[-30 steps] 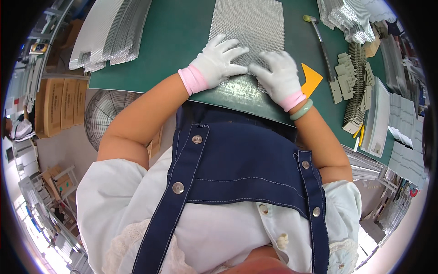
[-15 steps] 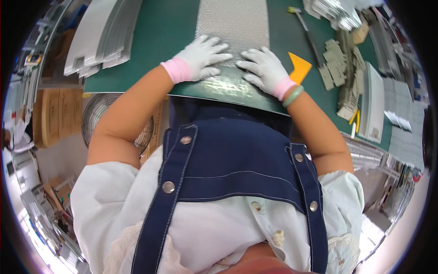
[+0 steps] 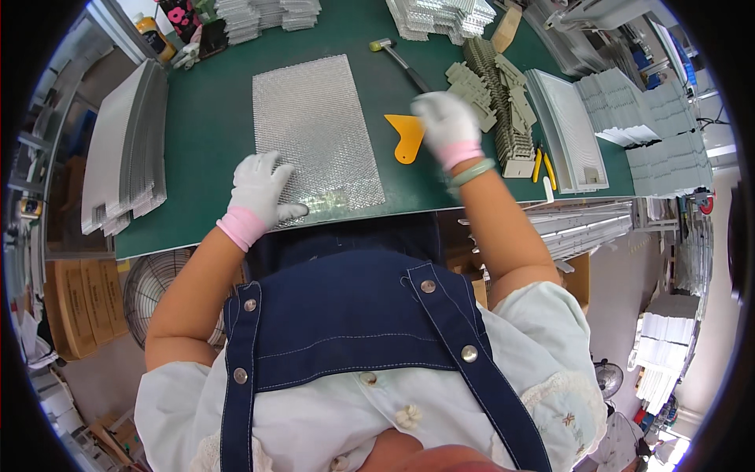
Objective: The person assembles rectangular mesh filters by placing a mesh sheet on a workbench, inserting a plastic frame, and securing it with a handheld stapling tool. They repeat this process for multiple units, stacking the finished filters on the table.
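A silver mesh-textured sheet (image 3: 314, 118) lies flat on the green table. My left hand (image 3: 261, 189), in a white glove with a pink cuff, rests at its near left corner with the fingers spread. My right hand (image 3: 448, 122), gloved the same way, is over the table to the right of the sheet. Motion smears its fingers, so I cannot tell whether they hold anything. Just left of it lies a yellow flat scraper (image 3: 404, 140). A hammer (image 3: 401, 64) lies beyond, its dark handle end reaching toward the right hand.
Grey-green plastic pieces (image 3: 495, 94) stand in rows to the right, near yellow-handled pliers (image 3: 544, 167). White framed panels (image 3: 562, 130) lie farther right. Stacked silver sheets (image 3: 130, 145) line the left side. More stacks (image 3: 440, 17) and a bottle (image 3: 153, 38) stand at the back.
My right hand has left the sheet and moved right, past the yellow scraper. My left hand has shifted to the sheet's near left corner. The view has swung, showing more of the table.
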The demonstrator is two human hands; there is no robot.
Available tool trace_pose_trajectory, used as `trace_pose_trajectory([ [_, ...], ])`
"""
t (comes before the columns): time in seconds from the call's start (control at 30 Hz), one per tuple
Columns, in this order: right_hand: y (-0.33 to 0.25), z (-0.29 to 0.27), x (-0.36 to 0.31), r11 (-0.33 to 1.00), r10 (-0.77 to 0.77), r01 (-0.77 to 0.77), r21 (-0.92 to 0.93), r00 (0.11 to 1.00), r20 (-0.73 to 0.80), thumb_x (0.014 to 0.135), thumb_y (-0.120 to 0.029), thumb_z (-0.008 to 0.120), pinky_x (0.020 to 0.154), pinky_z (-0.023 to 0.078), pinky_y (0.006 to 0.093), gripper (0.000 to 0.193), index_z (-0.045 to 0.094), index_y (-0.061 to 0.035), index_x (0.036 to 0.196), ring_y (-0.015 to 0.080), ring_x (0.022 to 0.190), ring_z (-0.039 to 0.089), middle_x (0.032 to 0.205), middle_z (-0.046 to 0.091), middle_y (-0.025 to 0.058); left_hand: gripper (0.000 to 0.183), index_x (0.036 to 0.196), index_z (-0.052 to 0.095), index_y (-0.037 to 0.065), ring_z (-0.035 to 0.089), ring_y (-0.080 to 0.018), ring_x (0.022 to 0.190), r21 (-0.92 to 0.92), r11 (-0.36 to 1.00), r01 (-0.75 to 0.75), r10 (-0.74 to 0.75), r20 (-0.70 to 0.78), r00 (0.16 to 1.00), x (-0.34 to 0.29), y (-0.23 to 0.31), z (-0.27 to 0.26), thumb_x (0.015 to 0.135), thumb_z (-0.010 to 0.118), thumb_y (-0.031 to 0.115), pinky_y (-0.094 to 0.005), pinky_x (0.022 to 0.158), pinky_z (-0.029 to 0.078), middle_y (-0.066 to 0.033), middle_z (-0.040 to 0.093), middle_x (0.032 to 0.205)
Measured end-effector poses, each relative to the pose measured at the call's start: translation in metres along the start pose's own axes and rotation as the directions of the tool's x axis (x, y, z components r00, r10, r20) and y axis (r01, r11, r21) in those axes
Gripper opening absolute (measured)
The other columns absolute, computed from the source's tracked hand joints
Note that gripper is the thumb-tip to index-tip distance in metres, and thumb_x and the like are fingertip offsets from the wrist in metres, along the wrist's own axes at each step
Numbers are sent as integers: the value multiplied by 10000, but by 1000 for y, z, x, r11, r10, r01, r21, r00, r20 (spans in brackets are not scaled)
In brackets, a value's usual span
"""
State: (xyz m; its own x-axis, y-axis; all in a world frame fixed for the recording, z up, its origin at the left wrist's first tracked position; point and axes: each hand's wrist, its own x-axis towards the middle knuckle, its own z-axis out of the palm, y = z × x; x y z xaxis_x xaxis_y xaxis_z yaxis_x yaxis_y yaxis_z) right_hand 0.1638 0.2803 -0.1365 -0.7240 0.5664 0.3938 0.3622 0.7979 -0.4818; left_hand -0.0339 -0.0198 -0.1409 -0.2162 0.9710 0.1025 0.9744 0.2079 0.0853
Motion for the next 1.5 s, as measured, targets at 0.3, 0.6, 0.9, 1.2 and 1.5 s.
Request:
trace_pose_trajectory([
  [0.3,-6,-28,-79,700,557,-307,-644,800,224,901,-350,633,908,516,461,392,584,-61,1161,365,1074,632,1112,652,185,462,1018,662,65,596,-325,982,-42,995,-86,65,-361,930,-38,23,1,755,751,435,-438,865,470,-103,634,1050],
  [0.6,58,-48,-77,849,478,-528,35,794,376,799,-266,801,774,533,304,508,629,102,1104,177,855,680,992,708,155,587,1183,616,4,599,-216,848,-678,-346,649,-274,734,621,-96,59,41,983,511,546,-352,757,507,-143,643,1156],
  [0.9,-95,34,-184,-146,110,-898,415,403,909,931,-128,642,686,513,246,293,555,-28,1192,140,847,627,1028,630,79,445,1206,567,32,543,-249,1152,-691,-685,229,-364,598,714,-83,70,83,937,659,374,-386,946,434,-144,587,1219],
  [1.2,-96,98,-186,-432,-14,-791,433,486,874,965,-74,596,708,572,295,333,482,-3,1270,220,883,644,1094,617,152,318,1097,615,31,647,-186,933,-806,-564,180,-504,508,698,-87,72,92,913,713,272,-330,831,485,-82,674,1016],
  [1.5,-97,96,-186,-423,12,-786,451,492,870,959,-72,608,737,574,302,341,494,-17,1275,222,886,648,1113,618,141,276,1064,631,45,657,-163,904,-814,-539,218,-503,518,692,-87,72,90,913,716,260,-308,801,488,-61,686,981],
])
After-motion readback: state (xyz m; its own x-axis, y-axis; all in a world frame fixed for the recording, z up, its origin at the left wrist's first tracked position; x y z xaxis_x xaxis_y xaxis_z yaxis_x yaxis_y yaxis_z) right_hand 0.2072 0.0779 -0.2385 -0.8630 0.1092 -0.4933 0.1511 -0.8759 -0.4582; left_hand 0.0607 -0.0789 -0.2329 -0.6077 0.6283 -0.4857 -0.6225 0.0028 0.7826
